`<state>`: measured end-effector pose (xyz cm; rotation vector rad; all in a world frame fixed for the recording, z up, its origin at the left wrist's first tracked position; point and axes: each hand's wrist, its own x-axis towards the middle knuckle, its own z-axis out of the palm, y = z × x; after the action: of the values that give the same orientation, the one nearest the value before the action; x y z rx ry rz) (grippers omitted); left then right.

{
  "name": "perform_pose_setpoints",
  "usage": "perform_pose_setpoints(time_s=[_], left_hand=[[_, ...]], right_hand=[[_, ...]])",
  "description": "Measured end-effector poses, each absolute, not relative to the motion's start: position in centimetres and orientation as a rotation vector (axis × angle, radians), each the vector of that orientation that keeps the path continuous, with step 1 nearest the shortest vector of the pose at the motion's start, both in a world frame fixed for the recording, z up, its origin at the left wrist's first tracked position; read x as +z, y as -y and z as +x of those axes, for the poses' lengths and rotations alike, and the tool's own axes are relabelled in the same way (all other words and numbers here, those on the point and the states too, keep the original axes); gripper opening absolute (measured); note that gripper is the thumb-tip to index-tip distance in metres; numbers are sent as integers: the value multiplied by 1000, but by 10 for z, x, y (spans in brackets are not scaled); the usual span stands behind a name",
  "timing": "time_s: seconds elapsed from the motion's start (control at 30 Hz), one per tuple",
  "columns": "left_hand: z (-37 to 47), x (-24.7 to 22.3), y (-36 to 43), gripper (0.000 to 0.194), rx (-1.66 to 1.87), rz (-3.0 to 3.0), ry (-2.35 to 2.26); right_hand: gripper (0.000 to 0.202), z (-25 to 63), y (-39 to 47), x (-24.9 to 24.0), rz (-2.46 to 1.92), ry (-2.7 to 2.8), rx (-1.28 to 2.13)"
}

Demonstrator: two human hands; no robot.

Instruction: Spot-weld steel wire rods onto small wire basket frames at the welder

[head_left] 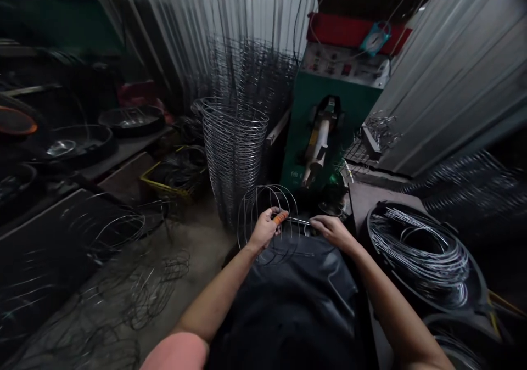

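My left hand (265,230) is closed on a round cage-like wire frame (293,201) in front of my lap. Orange wrapping (281,217) shows at the thumb or a finger of that hand. A thin straight metal piece (300,220) runs from the left hand to my right hand (331,231). The right fingers are pinched around its far end; whether it is part of the frame, I cannot tell. Under both hands lies a black apron (300,293) over my lap.
Behind the frame stands a tall stack of wire rings (234,134). A green machine (300,106) faces me. At the right is a black tub (368,238) of wire rings. Loose wire frames (152,287) cover the floor at the left, near a yellow-rimmed crate (164,188).
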<state>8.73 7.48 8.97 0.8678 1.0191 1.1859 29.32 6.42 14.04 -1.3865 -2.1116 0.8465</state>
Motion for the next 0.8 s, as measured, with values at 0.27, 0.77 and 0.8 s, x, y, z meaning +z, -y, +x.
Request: perform_pose_setpoints(time_s=[0.27,0.77,0.8], left_hand=[[74,85,-61,38,1038,951,-1010],[33,107,-45,30,680,1074,-1112],[32,109,-46,32,682,1034,-1124]], right_hand=[[18,272,-82,126,-1406,2114,1112],[21,338,-94,136,-1523,1993,-108],[21,342,-94,145,-1553,2003,-165]])
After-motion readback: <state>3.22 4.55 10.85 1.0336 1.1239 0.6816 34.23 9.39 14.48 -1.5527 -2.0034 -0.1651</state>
